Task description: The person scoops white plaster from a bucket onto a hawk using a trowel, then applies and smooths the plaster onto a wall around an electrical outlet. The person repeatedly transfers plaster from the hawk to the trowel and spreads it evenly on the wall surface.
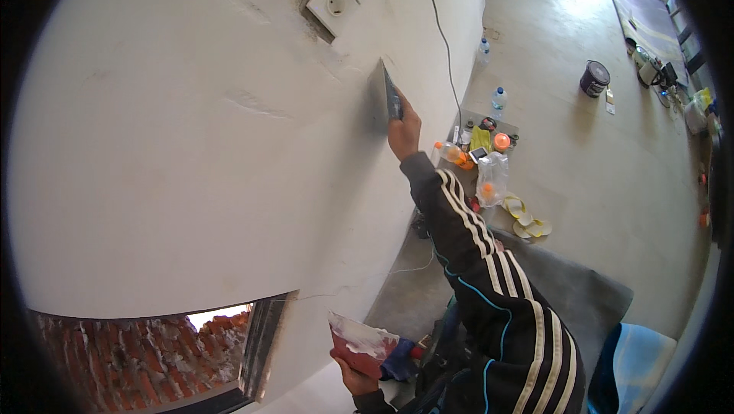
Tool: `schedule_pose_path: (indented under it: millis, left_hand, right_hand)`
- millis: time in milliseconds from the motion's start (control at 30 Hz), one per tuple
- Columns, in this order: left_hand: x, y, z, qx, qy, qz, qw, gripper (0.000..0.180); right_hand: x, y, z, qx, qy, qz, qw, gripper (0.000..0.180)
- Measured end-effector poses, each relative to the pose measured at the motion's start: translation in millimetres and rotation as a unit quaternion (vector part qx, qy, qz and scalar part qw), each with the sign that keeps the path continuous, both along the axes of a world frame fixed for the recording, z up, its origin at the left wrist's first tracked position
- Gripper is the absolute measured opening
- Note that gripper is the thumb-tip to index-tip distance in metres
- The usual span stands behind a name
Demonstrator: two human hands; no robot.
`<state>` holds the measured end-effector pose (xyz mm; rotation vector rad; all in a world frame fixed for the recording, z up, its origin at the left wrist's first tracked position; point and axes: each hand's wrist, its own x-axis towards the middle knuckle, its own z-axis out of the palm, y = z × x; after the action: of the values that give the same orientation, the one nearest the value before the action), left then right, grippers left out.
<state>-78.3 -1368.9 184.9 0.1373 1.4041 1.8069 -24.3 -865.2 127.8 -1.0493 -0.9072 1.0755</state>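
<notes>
My right hand is closed around a plastering trowel, its blade edge-on against the white wall. Just above it are slight marks in the plaster and a wall socket in a square frame. Lower down, my left hand grips the edge of a red plaster board smeared with white filler. A dark blue part shows at the board's right end; what it belongs to is unclear. The striped sleeve of my right arm covers part of the floor.
A plug with a grey cable hangs from the upper socket. Bottles, a phone, a plastic bag and flip-flops lie along the wall's foot. A dark bucket stands farther off. A window opening shows brickwork at lower left.
</notes>
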Motion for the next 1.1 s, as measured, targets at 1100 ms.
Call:
schedule_pose_path:
  millis: [1100]
  left_hand:
    - [-2,-5,0,0.025,-0.025,-0.005,0.999,0.062]
  right_hand:
    - [-22,-112,134,0.188,0.055,0.053,0.979,0.069]
